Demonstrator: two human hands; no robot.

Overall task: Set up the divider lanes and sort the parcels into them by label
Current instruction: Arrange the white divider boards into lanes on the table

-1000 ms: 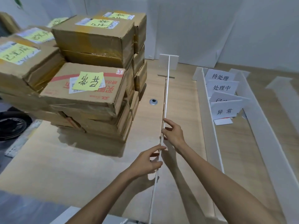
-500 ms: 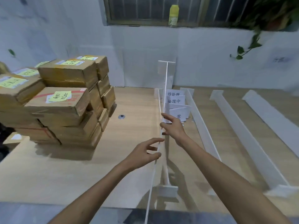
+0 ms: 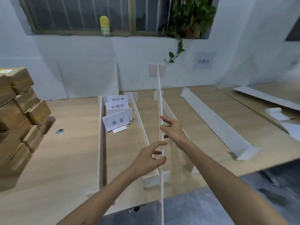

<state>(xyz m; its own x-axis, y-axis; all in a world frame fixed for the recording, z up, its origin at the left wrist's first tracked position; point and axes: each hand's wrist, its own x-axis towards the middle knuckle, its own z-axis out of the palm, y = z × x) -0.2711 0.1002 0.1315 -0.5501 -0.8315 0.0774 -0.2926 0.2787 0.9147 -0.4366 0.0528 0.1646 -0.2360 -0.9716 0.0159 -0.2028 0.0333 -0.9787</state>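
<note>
**Above the table, one divider held up in our hands**

Over the middle of the wooden table (image 3: 68,151) we hold one thin white divider (image 3: 159,82) clear of the surface. It is seen almost edge-on, with its far end raised so that its square end plate (image 3: 153,71) shows against the white wall (image 3: 81,65). Our left hand (image 3: 150,157) is the nearer one, with thumb and fingers curled round the board from its left side. Our right hand (image 3: 174,131) is farther along on the right side, its spread fingers (image 3: 164,118) reaching to the board. We cannot tell whether its thumb closes on it. The two hands are near each other but apart.

On the table are the other lane walls. A left divider (image 3: 101,143) and a second divider (image 3: 140,122) stand upright, running away from us. Between them at the far end stand the white label cards (image 3: 116,121), one behind another, the front one reading 异常. A third divider (image 3: 170,111) is just behind the held one, partly hidden by it and by our right hand. A fourth divider (image 3: 215,125) is well to the right. The stacked brown parcels (image 3: 17,120) are at the table's left edge, outside all the dividers. At the window (image 3: 73,13) are a yellow bottle (image 3: 104,25) and a trailing plant (image 3: 190,15).
</note>
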